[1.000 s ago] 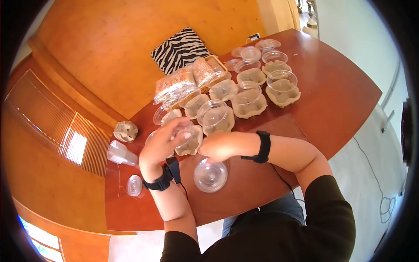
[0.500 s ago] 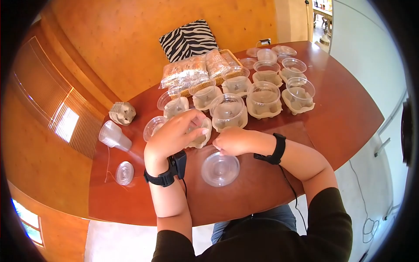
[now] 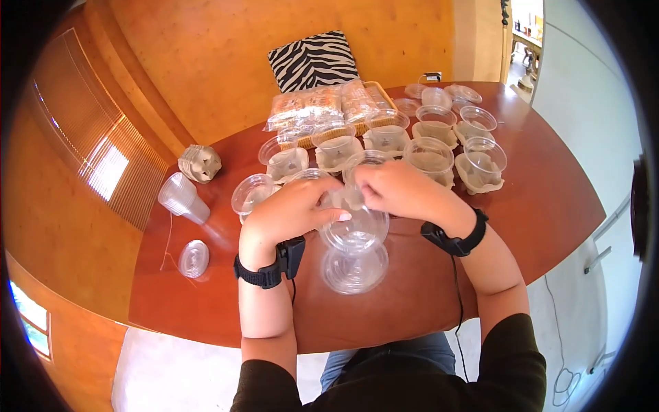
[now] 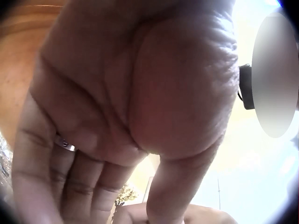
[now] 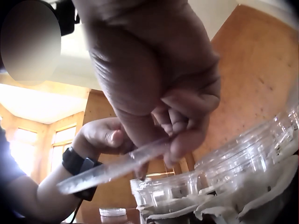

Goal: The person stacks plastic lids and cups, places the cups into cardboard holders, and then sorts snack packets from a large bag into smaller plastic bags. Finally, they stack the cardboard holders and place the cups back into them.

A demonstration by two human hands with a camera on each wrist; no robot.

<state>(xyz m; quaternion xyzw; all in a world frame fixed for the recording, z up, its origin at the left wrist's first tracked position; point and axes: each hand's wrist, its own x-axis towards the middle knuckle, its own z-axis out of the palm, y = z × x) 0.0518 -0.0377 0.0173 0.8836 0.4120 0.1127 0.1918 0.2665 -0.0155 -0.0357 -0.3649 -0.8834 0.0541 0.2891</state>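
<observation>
My right hand (image 3: 398,189) pinches the edge of a clear plastic lid (image 5: 112,170) between thumb and fingers, as the right wrist view shows. In the head view, this raised lid overlaps more clear lids (image 3: 355,271) lying on the table. To its left, my left hand (image 3: 292,209) hovers, thumb pointing toward the lid and fingers gently bent. Its palm (image 4: 93,93) shows nothing held in the left wrist view. Clear cups in pulp cup carriers (image 3: 429,165) stand just beyond both hands; the nearest are partly hidden by them.
Several more carriers with cups (image 3: 480,165) spread to the right. Behind are wrapped packets (image 3: 305,106) in a wicker basket. At left lie stacked clear cups (image 3: 184,196), stacked carriers (image 3: 200,163) and small lids (image 3: 194,259). Loose lids (image 3: 463,93) sit at the far right.
My right hand has lifted a lid from those on the table and moved it up and forward. My left hand has come closer to it. The head view has shifted.
</observation>
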